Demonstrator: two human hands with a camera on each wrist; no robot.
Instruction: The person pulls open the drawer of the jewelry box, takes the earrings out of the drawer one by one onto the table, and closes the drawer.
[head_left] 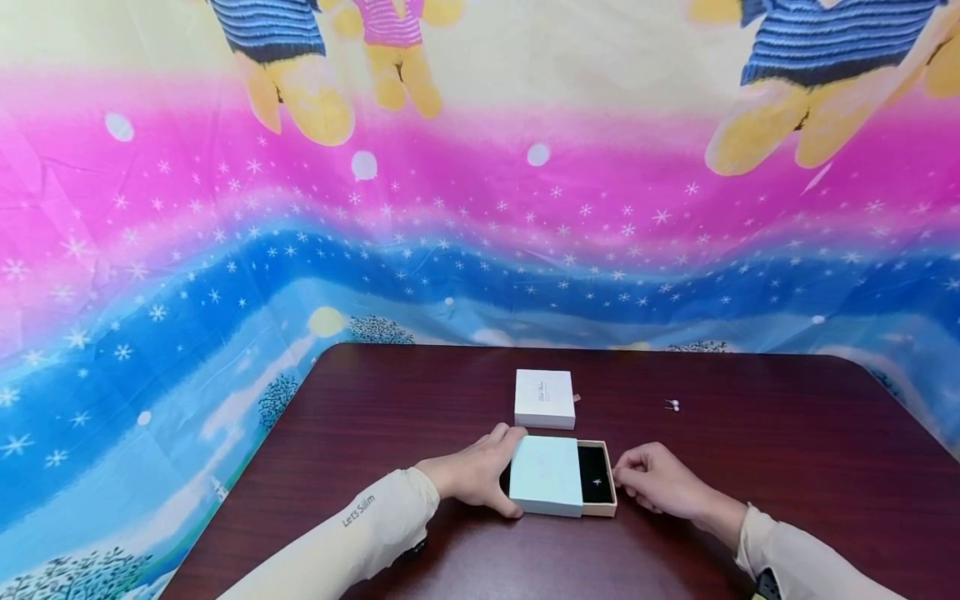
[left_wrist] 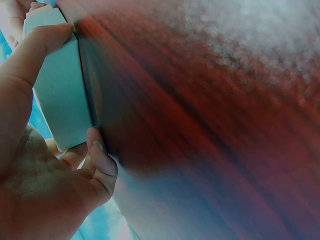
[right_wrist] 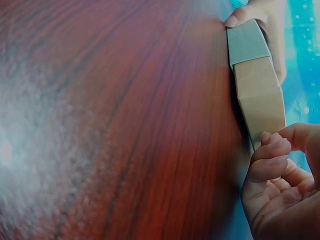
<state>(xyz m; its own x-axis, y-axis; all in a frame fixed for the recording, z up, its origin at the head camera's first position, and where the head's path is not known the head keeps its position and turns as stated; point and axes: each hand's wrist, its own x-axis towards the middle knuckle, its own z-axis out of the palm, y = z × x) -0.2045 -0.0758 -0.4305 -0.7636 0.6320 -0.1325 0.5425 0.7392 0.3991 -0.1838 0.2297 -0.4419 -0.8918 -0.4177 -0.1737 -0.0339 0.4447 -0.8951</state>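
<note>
A mint-green slide-out jewelry box (head_left: 546, 475) lies on the table, its drawer (head_left: 597, 512) pulled partway out to the right. Inside the drawer, a small star-shaped piece of jewelry (head_left: 597, 482) shows against black lining. My left hand (head_left: 480, 471) grips the sleeve from its left end, thumb along the near side and fingers at the far side. At the drawer's outer end, my right hand (head_left: 654, 479) pinches with thumb and forefinger; whatever lies between those fingertips is hidden. In the right wrist view, the tan drawer front (right_wrist: 261, 107) meets these fingertips.
Behind the green box stands a white box (head_left: 544, 397) with printed lettering and a small ribbon tab on its right side. A pair of pearl-like earrings (head_left: 672, 406) lies farther right on the dark wooden table (head_left: 780, 433). A patterned cloth (head_left: 480, 208) hangs behind the table.
</note>
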